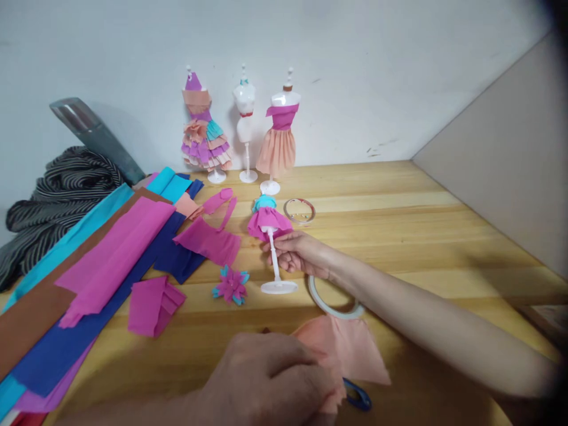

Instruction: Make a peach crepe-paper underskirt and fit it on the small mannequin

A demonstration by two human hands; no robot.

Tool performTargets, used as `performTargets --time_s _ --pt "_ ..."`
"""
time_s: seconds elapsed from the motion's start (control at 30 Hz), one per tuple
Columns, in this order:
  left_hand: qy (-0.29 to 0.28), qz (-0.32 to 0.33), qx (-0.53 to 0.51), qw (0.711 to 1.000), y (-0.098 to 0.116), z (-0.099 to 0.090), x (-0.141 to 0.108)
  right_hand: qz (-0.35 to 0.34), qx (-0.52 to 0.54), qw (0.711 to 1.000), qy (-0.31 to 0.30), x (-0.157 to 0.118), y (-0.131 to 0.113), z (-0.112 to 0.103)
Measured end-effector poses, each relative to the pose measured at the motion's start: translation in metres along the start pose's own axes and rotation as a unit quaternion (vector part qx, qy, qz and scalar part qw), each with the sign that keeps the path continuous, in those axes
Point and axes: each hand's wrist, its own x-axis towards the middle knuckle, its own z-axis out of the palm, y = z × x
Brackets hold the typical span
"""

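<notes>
My right hand reaches in from the right, fingers closed around the white pole of a small dress-form mannequin. It wears a teal top and a magenta ruffled skirt and leans slightly; I cannot tell whether its round base rests on the table. Close to the camera, my left hand is closed on a peach piece of crepe paper; its fingertips are mostly hidden. A white tape roll lies just beyond the paper, partly under my right forearm. A blue looped handle shows beside the paper.
Against the wall stand a ruffled-dress mannequin, a bare white mannequin and a peach-skirted mannequin. Crepe strips and striped cloth cover the left. A paper flower, magenta pieces and a clear ring lie nearby.
</notes>
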Motion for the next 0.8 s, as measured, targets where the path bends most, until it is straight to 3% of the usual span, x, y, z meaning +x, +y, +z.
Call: performTargets --time_s 0.2,0.3,0.4,0.47,0.57,0.63,0.67,0.8 --pt "-0.002 -0.040 -0.012 0.999 0.001 -0.004 0.007 -0.014 -0.039 0.998 0.045 -0.012 -0.003 -0.003" --pt "0.003 -0.084 -0.030 0.996 0.001 -0.014 0.014 -0.094 -0.091 0.986 0.104 -0.034 -0.007 -0.006" --pt "-0.003 -0.132 -0.036 0.991 -0.003 -0.022 0.018 -0.249 -0.274 0.917 0.150 -0.072 -0.006 -0.011" --pt "-0.014 -0.164 -0.057 0.985 -0.007 -0.026 0.019 -0.267 -0.343 0.890 0.134 -0.101 0.000 -0.013" --pt "-0.007 -0.217 -0.087 0.972 -0.014 -0.028 0.018 -0.327 -0.471 0.816 0.068 -0.142 0.022 -0.010" --pt "0.006 -0.261 -0.098 0.960 -0.017 -0.028 0.017 -0.326 -0.536 0.778 -0.025 -0.160 0.045 -0.004" --pt "0.007 -0.284 -0.102 0.953 -0.018 -0.029 0.017 -0.319 -0.569 0.757 -0.040 -0.166 0.057 -0.001" --pt "0.001 -0.382 -0.112 0.917 -0.017 -0.031 0.022 -0.320 -0.667 0.673 0.010 -0.177 0.098 0.010"
